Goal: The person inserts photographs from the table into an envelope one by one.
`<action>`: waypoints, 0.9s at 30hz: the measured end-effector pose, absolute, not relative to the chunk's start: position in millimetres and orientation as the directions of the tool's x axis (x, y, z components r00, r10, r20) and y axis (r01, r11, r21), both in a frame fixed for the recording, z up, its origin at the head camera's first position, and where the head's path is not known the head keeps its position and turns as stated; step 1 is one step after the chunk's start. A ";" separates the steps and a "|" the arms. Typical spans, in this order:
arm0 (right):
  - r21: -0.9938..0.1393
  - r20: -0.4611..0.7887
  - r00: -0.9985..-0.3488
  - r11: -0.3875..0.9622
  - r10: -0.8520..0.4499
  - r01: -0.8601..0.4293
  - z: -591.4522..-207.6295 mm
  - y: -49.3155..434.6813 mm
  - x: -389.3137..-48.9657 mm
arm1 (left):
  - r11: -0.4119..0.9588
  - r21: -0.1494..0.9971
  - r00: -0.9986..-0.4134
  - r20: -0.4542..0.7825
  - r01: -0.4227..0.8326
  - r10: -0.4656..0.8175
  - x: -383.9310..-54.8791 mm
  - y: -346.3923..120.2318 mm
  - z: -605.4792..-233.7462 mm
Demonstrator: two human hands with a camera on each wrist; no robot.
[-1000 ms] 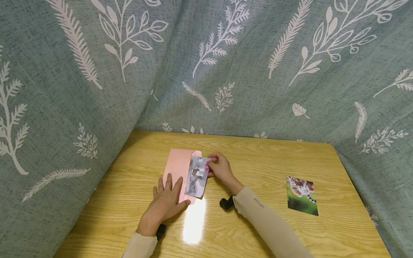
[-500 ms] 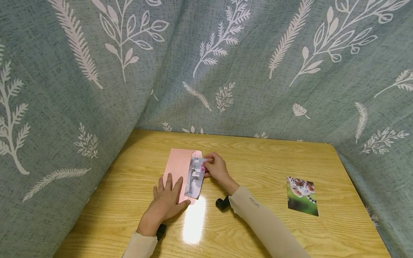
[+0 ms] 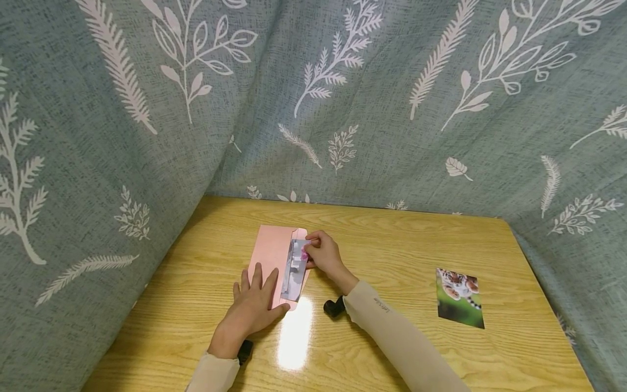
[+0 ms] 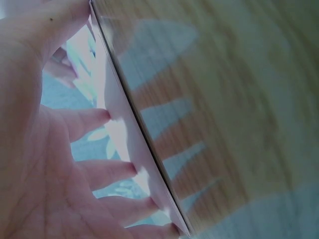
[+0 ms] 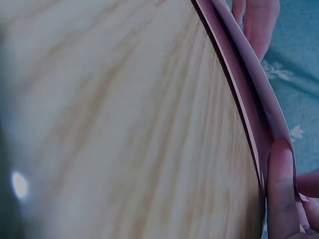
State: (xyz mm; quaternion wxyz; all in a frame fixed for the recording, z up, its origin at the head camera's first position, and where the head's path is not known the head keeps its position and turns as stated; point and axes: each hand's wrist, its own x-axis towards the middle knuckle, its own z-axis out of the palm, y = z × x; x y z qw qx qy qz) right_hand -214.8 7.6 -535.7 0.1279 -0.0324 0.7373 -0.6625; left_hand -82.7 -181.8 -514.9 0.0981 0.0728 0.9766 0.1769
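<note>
A pink envelope (image 3: 274, 245) lies on the wooden table, its opening toward the right. Partly inside it sits a photo print (image 3: 294, 277) in greys with a pink patch; its left part is hidden by the envelope. My left hand (image 3: 254, 302) rests on the envelope's near part, fingers spread and straight. At the photo's right edge, my right hand (image 3: 325, 256) pinches the print. In the right wrist view, one finger (image 5: 281, 184) lies under the sheet (image 5: 264, 99), above the pink flap (image 5: 229, 55). The left wrist view catches fingertips (image 4: 119, 169) touching the envelope (image 4: 119, 124).
A tiger cub photo (image 3: 459, 296) lies apart on the table's right side. The wooden table (image 3: 382, 234) is bordered by a patterned blue-green curtain (image 3: 367, 179) behind and at the sides. Dark wrist cameras, like the one at the right wrist (image 3: 334, 308), sit close to the tabletop.
My right hand has moved left with the photo, sliding it further into the envelope, so less of the print shows. The left hand has stayed in place.
</note>
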 end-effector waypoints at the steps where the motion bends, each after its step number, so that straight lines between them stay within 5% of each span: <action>1: -0.985 -0.143 -0.966 0.125 -0.217 0.118 -536.0 7.2 -215.1 | 0.927 0.358 -0.970 -0.164 0.109 0.178 -82.9 -181.6 -514.9; 27: -0.974 -0.085 -0.979 0.221 -0.186 0.042 -535.4 -8.1 -216.7 | 0.925 0.367 -0.971 -0.169 0.096 0.168 -82.0 -180.4 -512.9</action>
